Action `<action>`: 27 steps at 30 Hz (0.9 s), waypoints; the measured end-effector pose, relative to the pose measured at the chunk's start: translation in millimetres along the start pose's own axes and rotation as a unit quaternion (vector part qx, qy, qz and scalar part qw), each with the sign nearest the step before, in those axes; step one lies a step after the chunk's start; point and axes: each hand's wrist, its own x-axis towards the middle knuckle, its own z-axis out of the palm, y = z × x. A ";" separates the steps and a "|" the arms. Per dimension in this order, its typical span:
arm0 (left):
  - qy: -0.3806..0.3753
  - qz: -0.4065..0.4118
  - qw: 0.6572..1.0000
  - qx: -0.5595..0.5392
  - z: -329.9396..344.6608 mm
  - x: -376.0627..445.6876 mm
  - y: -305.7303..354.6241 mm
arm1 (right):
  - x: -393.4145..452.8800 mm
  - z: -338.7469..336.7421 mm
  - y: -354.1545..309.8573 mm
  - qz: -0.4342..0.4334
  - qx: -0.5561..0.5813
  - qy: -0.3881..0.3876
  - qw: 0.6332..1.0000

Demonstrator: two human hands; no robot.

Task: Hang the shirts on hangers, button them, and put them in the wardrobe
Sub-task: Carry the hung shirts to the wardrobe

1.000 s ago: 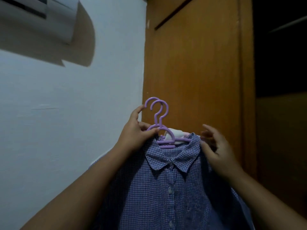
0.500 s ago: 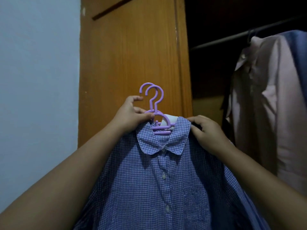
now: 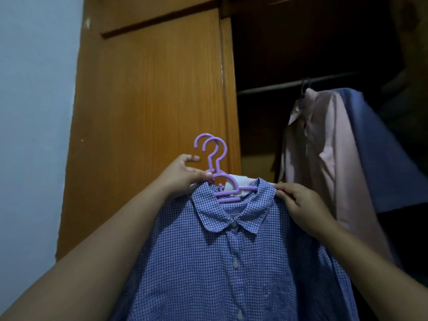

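The checked shirt (image 3: 234, 262) is hanging in front of the person at about 6 o'clock in the view, a thin woven cloth in a fine blue-and-white check, with a soft pointed collar and a buttoned front where three pale round buttons are showing. It is sitting on two purple hangers (image 3: 216, 165) of smooth moulded plastic, nested one behind the other, their two rounded hooks standing up like question marks at 12 o'clock from the collar; a white label is peeking out inside the neck. The left hand (image 3: 185, 177) is pinching the hangers at the base of the hooks, thumb and fingers curled around the plastic at the shirt's 11 o'clock. The right hand (image 3: 301, 209) is gripping the shirt's shoulder cloth just beside the collar, at 2 o'clock, fingers folded over the fabric. Behind, one flat wardrobe door (image 3: 150, 100) of orange-brown wood grain is standing at 10 o'clock. At 2 o'clock, in the dark open wardrobe, one thin metal rail (image 3: 266, 89) is carrying two hung garments: a smooth pale pink shirt (image 3: 324, 154) and, touching it at its 3 o'clock, a plain blue shirt (image 3: 382, 158). A pale blue painted wall (image 3: 34, 112) is filling 9 o'clock.
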 end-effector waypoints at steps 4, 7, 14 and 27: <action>0.032 0.040 0.998 0.025 5.7 12.5 -1.9 | 2.2 -18.3 11.3 -0.015 -0.025 0.049 0.998; 0.099 0.121 0.981 0.115 14.0 20.8 -3.5 | 6.3 -34.1 24.3 -0.015 -0.041 0.084 0.996; 0.153 0.210 0.953 0.159 35.0 42.5 0.6 | 8.7 -56.1 43.4 -0.007 -0.050 0.110 0.993; 0.134 0.320 0.849 0.399 70.8 91.0 -2.6 | 55.2 -47.6 123.0 -0.023 -0.047 0.126 0.991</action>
